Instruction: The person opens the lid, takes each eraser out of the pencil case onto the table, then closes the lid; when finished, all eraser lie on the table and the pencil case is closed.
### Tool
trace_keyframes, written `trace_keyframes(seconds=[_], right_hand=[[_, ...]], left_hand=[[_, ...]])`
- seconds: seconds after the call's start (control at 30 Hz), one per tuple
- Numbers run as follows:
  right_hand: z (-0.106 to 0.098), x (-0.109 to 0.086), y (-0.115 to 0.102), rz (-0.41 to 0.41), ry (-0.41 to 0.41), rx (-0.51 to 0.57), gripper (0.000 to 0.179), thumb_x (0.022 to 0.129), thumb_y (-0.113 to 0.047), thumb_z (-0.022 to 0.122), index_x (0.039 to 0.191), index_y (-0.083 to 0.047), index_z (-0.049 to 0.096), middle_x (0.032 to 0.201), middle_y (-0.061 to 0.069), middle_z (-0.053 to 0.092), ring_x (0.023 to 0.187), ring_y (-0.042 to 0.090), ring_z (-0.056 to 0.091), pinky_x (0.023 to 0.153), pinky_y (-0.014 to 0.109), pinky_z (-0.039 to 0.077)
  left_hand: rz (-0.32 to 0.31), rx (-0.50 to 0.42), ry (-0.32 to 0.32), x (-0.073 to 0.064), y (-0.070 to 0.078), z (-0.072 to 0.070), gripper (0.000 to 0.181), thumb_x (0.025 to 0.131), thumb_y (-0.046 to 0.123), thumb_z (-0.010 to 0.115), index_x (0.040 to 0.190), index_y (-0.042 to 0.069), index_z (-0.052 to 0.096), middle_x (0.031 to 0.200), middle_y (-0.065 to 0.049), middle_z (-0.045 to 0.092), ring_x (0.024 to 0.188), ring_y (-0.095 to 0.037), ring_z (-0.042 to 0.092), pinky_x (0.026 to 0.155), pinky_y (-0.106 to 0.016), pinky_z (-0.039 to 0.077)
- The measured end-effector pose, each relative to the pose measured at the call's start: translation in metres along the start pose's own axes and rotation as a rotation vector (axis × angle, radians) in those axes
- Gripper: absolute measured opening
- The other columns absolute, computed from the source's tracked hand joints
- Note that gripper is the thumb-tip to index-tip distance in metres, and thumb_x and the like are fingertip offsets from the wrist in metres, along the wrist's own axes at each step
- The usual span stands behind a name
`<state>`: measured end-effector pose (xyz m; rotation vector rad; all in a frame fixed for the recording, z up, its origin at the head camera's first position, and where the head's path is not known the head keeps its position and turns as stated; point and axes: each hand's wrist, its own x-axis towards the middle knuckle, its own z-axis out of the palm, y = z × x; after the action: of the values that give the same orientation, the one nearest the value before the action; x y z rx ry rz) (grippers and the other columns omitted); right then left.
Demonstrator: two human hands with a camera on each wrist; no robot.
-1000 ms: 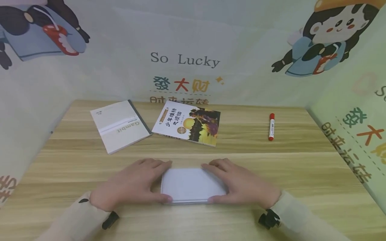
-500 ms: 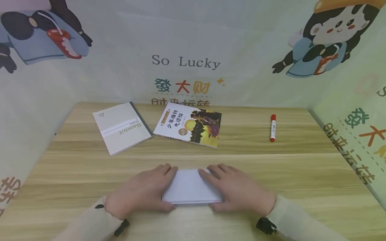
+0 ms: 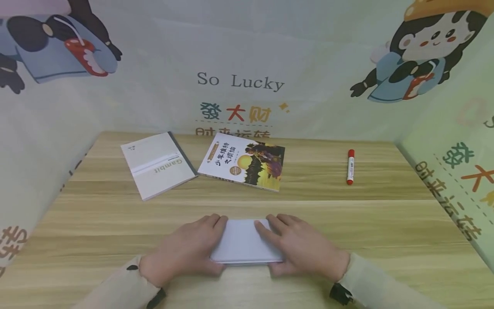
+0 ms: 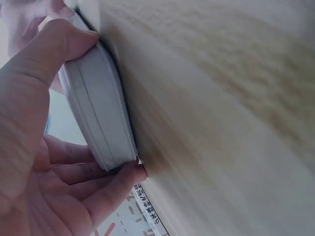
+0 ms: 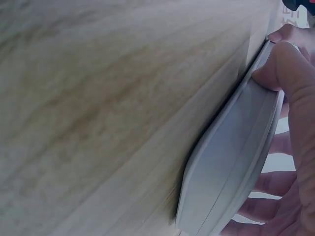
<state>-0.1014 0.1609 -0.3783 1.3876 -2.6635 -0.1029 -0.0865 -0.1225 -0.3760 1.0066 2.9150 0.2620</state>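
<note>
A flat white box [image 3: 244, 242] with rounded corners lies on the table near its front, between the two hands. My left hand [image 3: 187, 246] grips its left end, thumb at the near edge and fingers at the far side. At the other end my right hand [image 3: 306, 249] holds it the same way, its index finger lying across the top. In the left wrist view a thin seam runs along the side of the white box [image 4: 96, 105]. The right wrist view shows that seam too on the white box [image 5: 229, 152], its underside close to the wood.
Behind the hands lie a pale notebook [image 3: 158, 165] marked "Gambit" and a picture-covered book [image 3: 243, 162], nearly touching. A red-capped marker [image 3: 350, 167] lies at the back right of the wooden table [image 3: 328, 219]. Printed cloth walls [image 3: 162, 64] enclose the back and sides.
My left hand has moved right and closed in on the box's left end. My right hand has shifted slightly left. The box, books and marker look otherwise unchanged, with a small camera shift.
</note>
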Motion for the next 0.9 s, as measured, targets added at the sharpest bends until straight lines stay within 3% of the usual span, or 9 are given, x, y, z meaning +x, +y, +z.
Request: trace_keyframes(seconds=[0.33, 0.57, 0.9], right_hand=[[0.004, -0.002, 0.002, -0.037, 0.052, -0.002, 0.082, 0.079, -0.059, 0.076, 0.144, -0.012, 0.063, 0.121, 0.008, 0.067, 0.097, 0.019, 0.068, 0.087, 0.032, 0.064], [0.000, -0.001, 0.005, -0.022, 0.020, 0.055, 0.075, 0.082, -0.055, 0.076, 0.144, -0.015, 0.064, 0.131, 0.013, 0.069, 0.110, 0.026, 0.072, 0.094, 0.039, 0.064], [-0.004, -0.002, 0.014, -0.028, -0.034, 0.129, 0.076, 0.087, -0.058, 0.074, 0.148, -0.016, 0.061, 0.141, 0.018, 0.067, 0.121, 0.032, 0.071, 0.100, 0.043, 0.063]], left_hand=[[0.017, 0.041, 0.010, 0.000, -0.001, 0.004, 0.081, 0.071, 0.046, 0.085, 0.128, -0.003, 0.057, 0.103, -0.007, 0.063, 0.087, -0.014, 0.057, 0.073, -0.031, 0.060], [-0.010, 0.017, -0.005, 0.000, -0.001, 0.004, 0.084, 0.072, 0.046, 0.084, 0.134, -0.005, 0.055, 0.112, -0.011, 0.065, 0.096, -0.017, 0.060, 0.082, -0.036, 0.063], [-0.001, 0.003, 0.009, 0.001, -0.003, 0.006, 0.085, 0.074, 0.046, 0.084, 0.136, -0.004, 0.055, 0.114, -0.011, 0.065, 0.096, -0.016, 0.060, 0.080, -0.033, 0.063]])
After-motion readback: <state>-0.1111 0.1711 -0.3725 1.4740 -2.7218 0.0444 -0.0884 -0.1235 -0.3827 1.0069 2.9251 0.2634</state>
